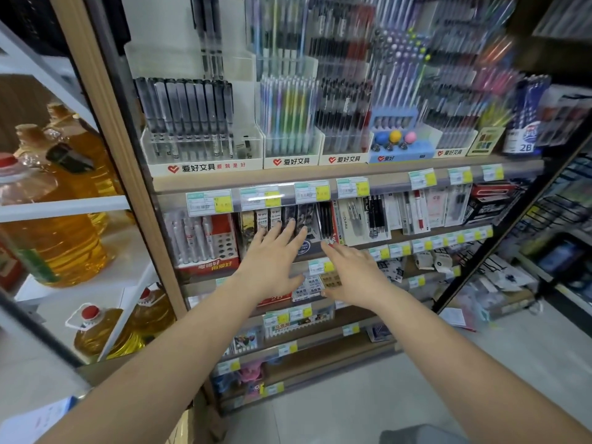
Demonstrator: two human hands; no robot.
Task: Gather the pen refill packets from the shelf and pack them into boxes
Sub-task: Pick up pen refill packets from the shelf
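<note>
Several pen refill packets (290,219) stand upright in a row on the second shelf, under the yellow price tags. My left hand (272,261) reaches out flat with its fingers spread, the fingertips touching the fronts of those packets. My right hand (354,274) is open too, palm down, just below and right of a packet of black refills (326,221); its fingertip points at that packet's lower edge. Neither hand holds anything. No packing box is clearly in view.
Pen display racks (198,123) fill the top shelf. A red box of pens (211,241) stands left of the packets, carded pens (378,219) to the right. Lower shelves hold erasers (315,285) and small stationery. Oil bottles (64,225) fill the white shelving at left.
</note>
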